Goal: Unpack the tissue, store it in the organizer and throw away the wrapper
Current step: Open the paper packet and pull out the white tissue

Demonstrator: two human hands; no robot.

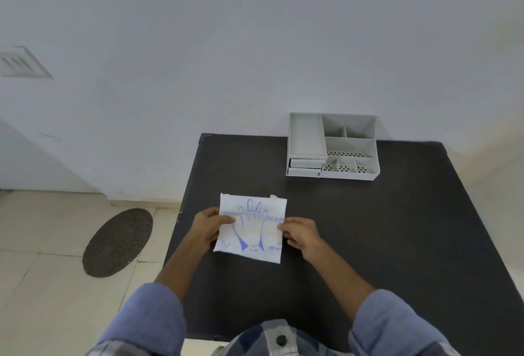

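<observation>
Black table [382, 242] fills the right and centre of the view, its far edge against a white wall [198, 43]. Tiled floor [42, 242] to the left, with a dark oval mat [117, 242] lying on it.

Grey organizer [333, 145] stands at the table's far edge, touching the wall: one long open tray on its left with two shallow drawers beneath, several smaller compartments on its right, some with perforated floors. All visible compartments hold nothing.

Wrapped packet [251, 228] — flat, roughly square, white translucent wrapper with blue print. Legible: "POLYETHYLENE GLO…" across the middle, first word partly covered by a thumb, likely "DISPOSABLE"; a circled "L" at lower left; "100" at lower right, the rest blurred. A blue glove outline runs down the face. Top edge slightly ragged at the right corner. Packet is held at the near centre of the table, well apart from the organizer; whether it rests on the surface I cannot tell.

Left hand [208, 226] grips the packet's left edge — thumb on top, fingers curled under. Right hand [300, 235] pinches the right edge likewise, fingers closed on it.
</observation>
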